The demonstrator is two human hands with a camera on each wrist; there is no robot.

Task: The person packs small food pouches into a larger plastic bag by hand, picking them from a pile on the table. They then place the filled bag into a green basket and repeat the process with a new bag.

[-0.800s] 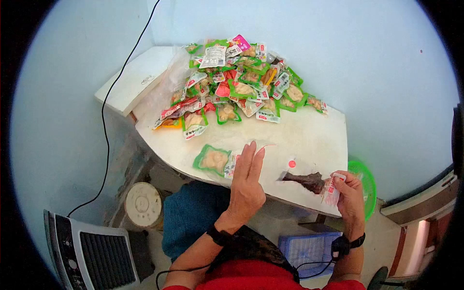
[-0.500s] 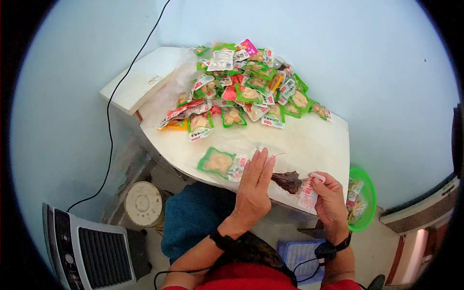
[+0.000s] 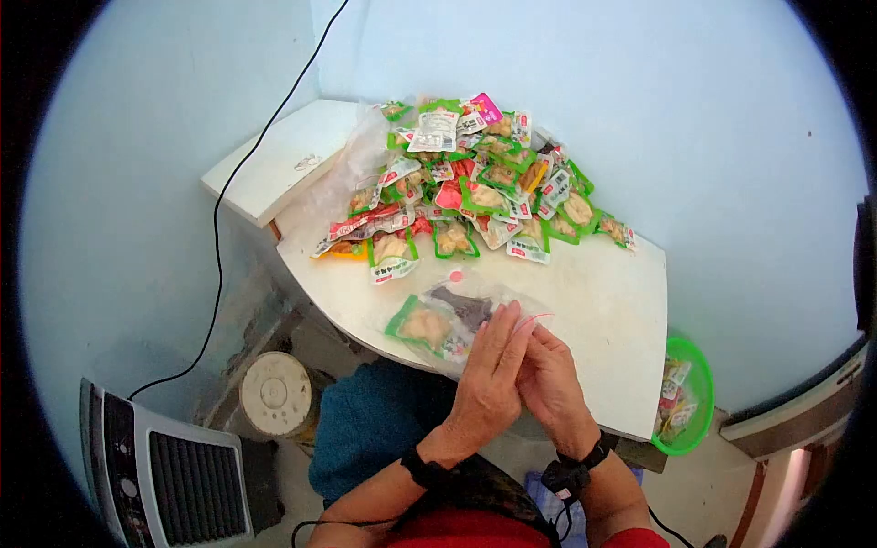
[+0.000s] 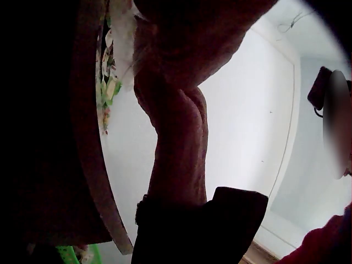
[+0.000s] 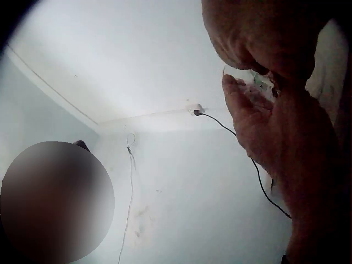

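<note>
Dark meat pack: it has moved leftward since the earlier frame, together with the right hand, and now lies beside the green-edged pack on the near part of the table; whether it is inside the clear bag, I cannot tell surely.
Right hand: it has come against the left hand; its fingers are partly covered, so I cannot tell if they grasp something.
Left hand: fingers are released, straight and close together, resting over the clear bag near the dark meat pack.
Clear bag: it spreads around the fingertips, with 1 thin red line at the right end.
Green-edged pack: it lies flat, with pale food showing, at the left of the dark meat pack.
Pile of packs: many small packets, green, red and white, are heaped at the back of the table.
Green basket: it stands beside the right end of the table and has packets inside.
Wristbands: 2 black ones, 1 at each wrist.
</note>
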